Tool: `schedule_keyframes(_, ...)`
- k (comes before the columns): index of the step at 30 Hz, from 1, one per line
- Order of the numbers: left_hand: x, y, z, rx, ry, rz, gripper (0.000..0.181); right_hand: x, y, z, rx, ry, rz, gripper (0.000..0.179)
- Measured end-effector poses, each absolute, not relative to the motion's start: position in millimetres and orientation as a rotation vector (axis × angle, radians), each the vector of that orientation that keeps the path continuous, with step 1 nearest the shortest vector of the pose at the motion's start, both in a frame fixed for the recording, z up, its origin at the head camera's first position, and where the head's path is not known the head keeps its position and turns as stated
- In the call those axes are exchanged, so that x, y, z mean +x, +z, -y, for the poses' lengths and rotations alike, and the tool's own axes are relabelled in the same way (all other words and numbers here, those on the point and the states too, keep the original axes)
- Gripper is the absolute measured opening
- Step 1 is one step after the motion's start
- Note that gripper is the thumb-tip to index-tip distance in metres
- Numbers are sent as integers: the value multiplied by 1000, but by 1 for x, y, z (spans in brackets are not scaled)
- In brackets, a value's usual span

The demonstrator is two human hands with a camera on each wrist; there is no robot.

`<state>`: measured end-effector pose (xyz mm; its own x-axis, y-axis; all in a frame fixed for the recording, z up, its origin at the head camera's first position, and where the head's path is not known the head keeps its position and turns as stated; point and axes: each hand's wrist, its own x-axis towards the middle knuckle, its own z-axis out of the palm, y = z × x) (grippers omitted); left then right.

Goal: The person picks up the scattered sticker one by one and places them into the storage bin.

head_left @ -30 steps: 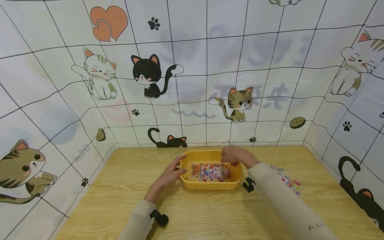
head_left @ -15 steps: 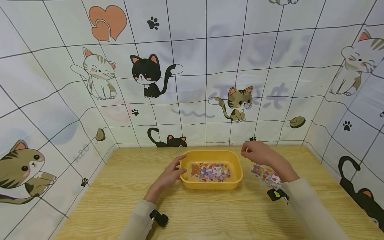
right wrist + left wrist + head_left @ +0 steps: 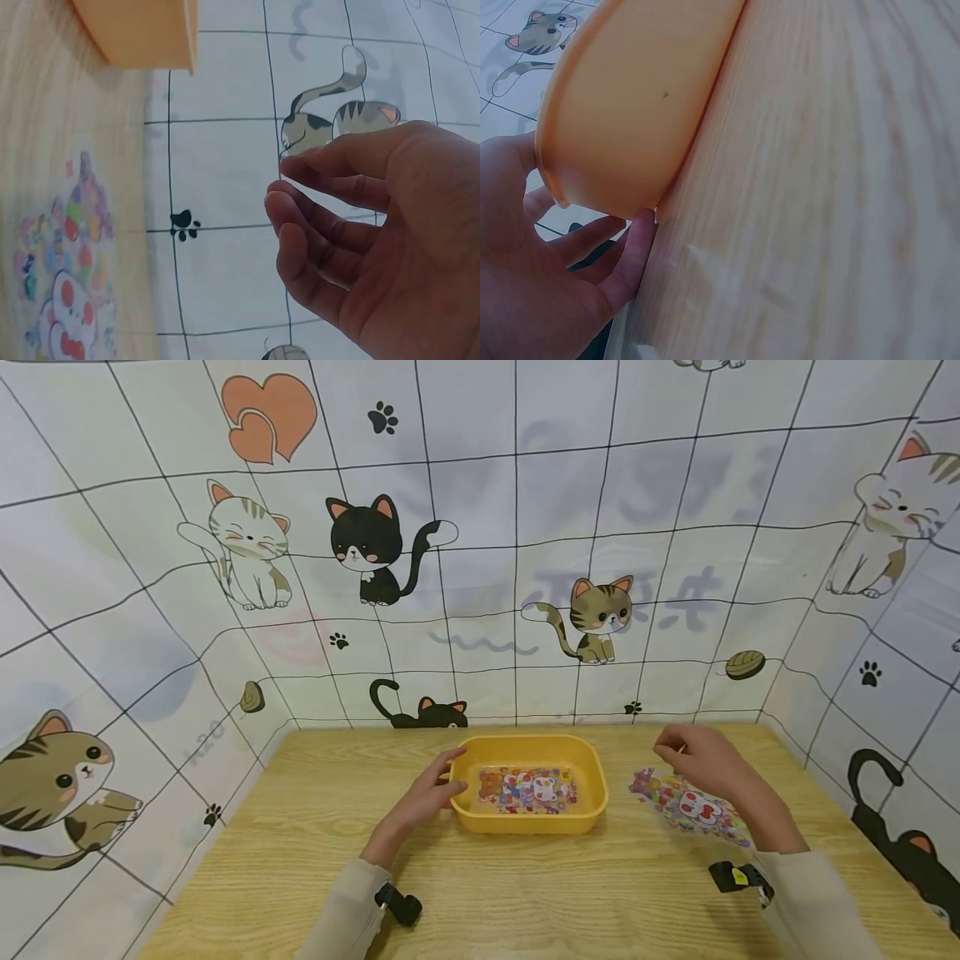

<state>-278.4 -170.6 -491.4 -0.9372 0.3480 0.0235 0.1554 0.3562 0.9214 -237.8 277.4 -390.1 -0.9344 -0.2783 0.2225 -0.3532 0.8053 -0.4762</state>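
Note:
A yellow plastic tray (image 3: pixel 528 824) stands on the wooden table. Inside it lies a flat, colourful patch of cartoon prints with a white bear (image 3: pixel 543 789). My left hand (image 3: pixel 422 793) rests at the tray's left end, its thumb near the rim and its fingers against the end wall, as the left wrist view shows. Another flat, see-through piece with a white cartoon bear (image 3: pixel 701 810) lies on the table right of the tray. Over its far edge hovers my right hand (image 3: pixel 708 760). In the right wrist view its fingers (image 3: pixel 292 247) are loosely bent, with nothing between thumb and fingers.
The wooden tabletop (image 3: pixel 487 893) runs back to a tall white cloth (image 3: pixel 480 560) with a grid and printed cats, which also covers both sides. A black wrist camera (image 3: pixel 401 906) sits on the left sleeve, another wrist camera (image 3: pixel 735 877) on the right.
My right hand has lifted out of the tray's right end and moved right, over the printed piece on the table. The left hand and the tray have stayed in place.

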Motion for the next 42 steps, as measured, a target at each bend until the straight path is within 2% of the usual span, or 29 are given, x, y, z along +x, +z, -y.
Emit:
schedule_keyframes(22,-276,-488,167,419,1638,-2438,61,-236,-437,-327,300,836,2920,22)
schedule_keyframes(42,-275,-490,167,392,1630,-2448,60,-243,-458,-359,121,776,3113,45)
